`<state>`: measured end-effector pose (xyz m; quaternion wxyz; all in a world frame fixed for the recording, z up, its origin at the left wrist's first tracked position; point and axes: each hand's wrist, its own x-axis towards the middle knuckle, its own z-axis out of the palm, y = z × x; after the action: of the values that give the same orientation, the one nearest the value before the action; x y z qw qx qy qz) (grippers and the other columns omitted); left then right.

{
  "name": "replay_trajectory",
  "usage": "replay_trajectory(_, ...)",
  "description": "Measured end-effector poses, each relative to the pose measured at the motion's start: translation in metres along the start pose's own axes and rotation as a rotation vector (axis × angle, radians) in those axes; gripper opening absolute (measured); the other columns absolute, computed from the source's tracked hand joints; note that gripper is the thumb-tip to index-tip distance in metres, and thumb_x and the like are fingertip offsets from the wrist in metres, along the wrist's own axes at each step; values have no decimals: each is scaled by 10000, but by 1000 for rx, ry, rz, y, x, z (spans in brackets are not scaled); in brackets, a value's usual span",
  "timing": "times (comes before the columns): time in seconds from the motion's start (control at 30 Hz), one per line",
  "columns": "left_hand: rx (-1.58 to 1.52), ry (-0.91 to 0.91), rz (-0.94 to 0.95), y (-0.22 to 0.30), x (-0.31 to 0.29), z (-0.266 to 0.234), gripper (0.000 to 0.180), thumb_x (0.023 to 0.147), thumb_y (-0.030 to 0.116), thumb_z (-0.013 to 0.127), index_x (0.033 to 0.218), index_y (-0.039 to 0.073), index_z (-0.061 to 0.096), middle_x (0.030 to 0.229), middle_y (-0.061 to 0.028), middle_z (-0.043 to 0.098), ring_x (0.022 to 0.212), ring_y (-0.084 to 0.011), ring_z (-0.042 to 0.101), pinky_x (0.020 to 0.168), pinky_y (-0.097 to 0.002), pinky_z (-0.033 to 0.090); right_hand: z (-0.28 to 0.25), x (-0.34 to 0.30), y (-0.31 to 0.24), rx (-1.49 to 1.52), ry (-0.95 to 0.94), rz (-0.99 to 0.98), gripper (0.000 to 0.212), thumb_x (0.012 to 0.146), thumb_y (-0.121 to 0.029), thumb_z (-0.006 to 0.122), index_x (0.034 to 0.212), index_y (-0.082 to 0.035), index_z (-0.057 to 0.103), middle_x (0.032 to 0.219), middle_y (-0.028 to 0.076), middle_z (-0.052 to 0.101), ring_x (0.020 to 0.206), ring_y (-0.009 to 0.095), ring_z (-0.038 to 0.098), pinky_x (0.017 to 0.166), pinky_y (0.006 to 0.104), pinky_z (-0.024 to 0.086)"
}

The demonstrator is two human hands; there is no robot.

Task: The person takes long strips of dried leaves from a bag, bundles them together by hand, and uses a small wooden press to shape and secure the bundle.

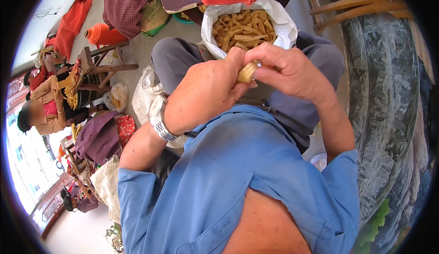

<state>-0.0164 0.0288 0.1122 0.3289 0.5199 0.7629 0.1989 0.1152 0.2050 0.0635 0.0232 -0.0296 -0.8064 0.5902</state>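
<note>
Blue shirt [196,176] fabric fills my foreground. Beyond it, I see the left hand [208,87] and the right hand [292,71] together pinching a folded tan strip [247,72] by the near edge of a white sack [286,25] holding loose strips [242,27].

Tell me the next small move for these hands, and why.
Perhaps press the folded yellowish piece a little tighter with the right hand while the left hand steadies it: both hands meet around it, and its ribbed surface bulges out between them.
</note>
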Motion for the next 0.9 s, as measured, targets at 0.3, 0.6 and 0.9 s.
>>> replay_trajectory(0.3, -415, -196, -112, -33, 12, -3, 280, 1026, 300, 621, 1021, 20, 627, 733, -23, 539, 698, -96, 464, 623, -295, 434, -22, -8, 36, -219, 29, 38, 391, 911, -145, 740, 1275, -158, 598, 717, 52, 601, 611, 171, 582, 591, 307, 456)
replay_trajectory(0.6, -423, -246, 182, -55, 31, 22, 331, 1021, 344, 580, 1068, 26, 659, 868, -228, 674, 784, -393, 671, 718, -428, 530, 28, -13, 31, -292, 27, -239, 642, 884, -109, 699, 1447, 3, 412, 1011, 168, 646, 845, 361, 677, 669, 444, 555)
replay_trajectory(0.9, -489, -704, 32, -67, 39, -20, 300, 1021, 338, 620, 1055, 39, 612, 745, -79, 582, 659, -168, 536, 627, -351, 458, -8, -7, 12, -224, -398, 141, 243, 1026, -303, 535, 986, -64, 555, 735, 165, 643, 665, 387, 654, 599, 488, 519)
